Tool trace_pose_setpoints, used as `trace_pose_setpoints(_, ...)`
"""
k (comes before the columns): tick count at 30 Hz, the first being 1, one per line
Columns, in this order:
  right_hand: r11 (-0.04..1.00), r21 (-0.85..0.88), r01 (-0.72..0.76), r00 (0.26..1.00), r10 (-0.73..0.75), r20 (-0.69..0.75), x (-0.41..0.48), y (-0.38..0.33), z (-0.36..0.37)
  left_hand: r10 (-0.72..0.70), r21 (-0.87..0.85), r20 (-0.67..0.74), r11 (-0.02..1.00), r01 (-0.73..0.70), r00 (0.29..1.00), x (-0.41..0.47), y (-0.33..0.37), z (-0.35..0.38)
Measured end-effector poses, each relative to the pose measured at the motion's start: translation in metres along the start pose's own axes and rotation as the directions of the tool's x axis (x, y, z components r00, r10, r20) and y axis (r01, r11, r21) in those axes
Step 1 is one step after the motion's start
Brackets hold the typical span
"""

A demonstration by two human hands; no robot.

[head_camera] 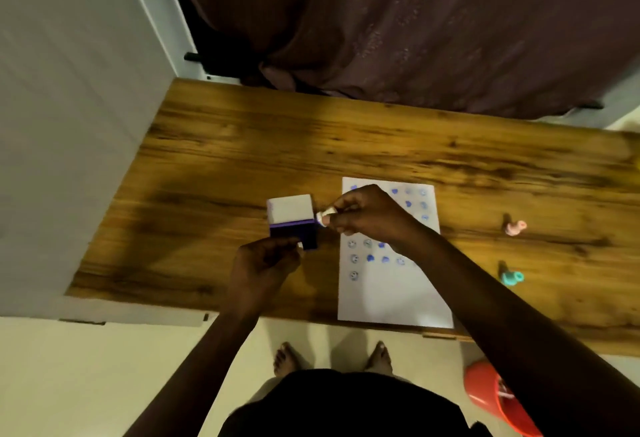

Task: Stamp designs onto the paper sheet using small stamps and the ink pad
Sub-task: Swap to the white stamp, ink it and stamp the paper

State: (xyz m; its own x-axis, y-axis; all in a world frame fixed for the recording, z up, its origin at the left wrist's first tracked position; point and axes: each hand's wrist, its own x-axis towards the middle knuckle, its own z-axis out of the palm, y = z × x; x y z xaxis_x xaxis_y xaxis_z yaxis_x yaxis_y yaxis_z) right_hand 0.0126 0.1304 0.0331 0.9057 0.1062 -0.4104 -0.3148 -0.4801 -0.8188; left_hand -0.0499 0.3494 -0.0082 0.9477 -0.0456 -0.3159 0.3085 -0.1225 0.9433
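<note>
A white paper sheet (394, 291) lies on the wooden table (242, 145), printed with several blue stamp marks. To its left stands the ink pad (294, 225), its white lid raised and the dark purple pad showing. My left hand (263, 265) pinches the pad's near edge. My right hand (367, 213) holds a small white stamp (325, 216), its face pointing left right beside the pad's right side. A pink stamp (515, 227) and a teal stamp (512, 276) lie on the table to the right of the sheet.
A white wall (69, 125) borders the table's left end. A dark reddish curtain (415, 28) hangs behind the far edge. An orange bucket (495, 398) stands on the floor at the lower right, near my bare feet (332, 357).
</note>
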Motion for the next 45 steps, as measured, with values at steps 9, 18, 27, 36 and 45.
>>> trace_pose_setpoints(9, 0.978, -0.207, -0.016, 0.979, -0.027, -0.203, -0.067, 0.076, -0.023, 0.045, 0.056, 0.072, 0.997, -0.049, 0.996, 0.008, 0.003, 0.045)
trace_pose_setpoints(18, 0.848, -0.530, -0.020, 0.972, -0.107, -0.208, -0.071, 0.107, 0.013, 0.072, 0.122, 0.112, 0.989, -0.086, 0.991, 0.009, 0.006, 0.058)
trace_pose_setpoints(27, 0.743, -0.669, 0.036, 0.964, -0.202, -0.173, -0.069, 0.116, 0.027, 0.045, 0.104, 0.083, 0.993, -0.054, 0.996, 0.012, -0.009, 0.049)
trace_pose_setpoints(36, 0.775, -0.631, -0.049, 0.980, -0.086, -0.181, -0.064, 0.106, 0.031, 0.077, 0.135, 0.105, 0.987, -0.091, 0.991, 0.018, -0.010, 0.046)
trace_pose_setpoints(45, 0.759, -0.646, -0.077, 0.980, -0.062, -0.191, -0.060, 0.102, 0.024, 0.062, 0.132, 0.118, 0.988, -0.078, 0.991, 0.008, 0.001, 0.051)
